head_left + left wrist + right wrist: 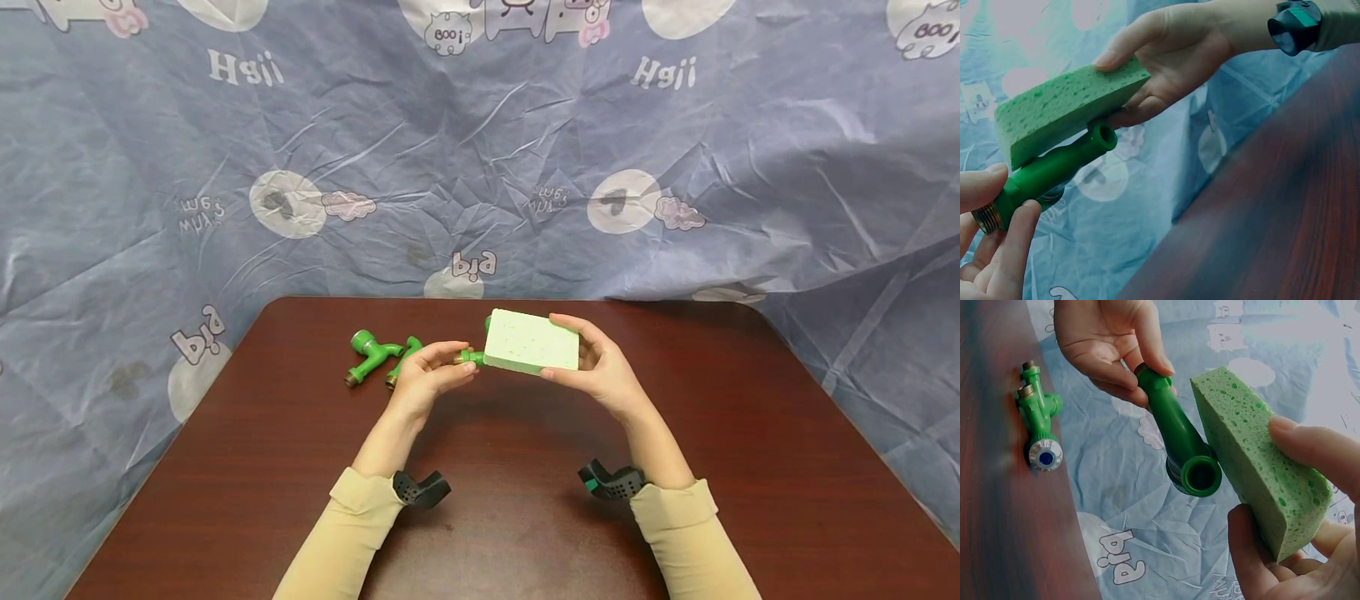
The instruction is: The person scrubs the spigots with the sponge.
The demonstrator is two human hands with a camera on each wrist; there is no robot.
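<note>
My left hand [429,377] pinches a green faucet [1054,172] near its brass threaded end, between thumb and fingers. The spout opening [1201,476] faces the right wrist camera. In my right hand [600,367] is a light green, porous sponge [528,340], gripped by one end between thumb and fingers. Its broad side lies right along the faucet body, and in the head view the sponge hides most of that faucet. Both hands are raised above the table.
Two more green faucets lie on the dark wooden table [510,533], left of my hands: one faucet [371,357] with a round grey-green handle, and another faucet [411,346] partly behind my left hand. A patterned blue cloth [480,150] hangs behind the table's far edge.
</note>
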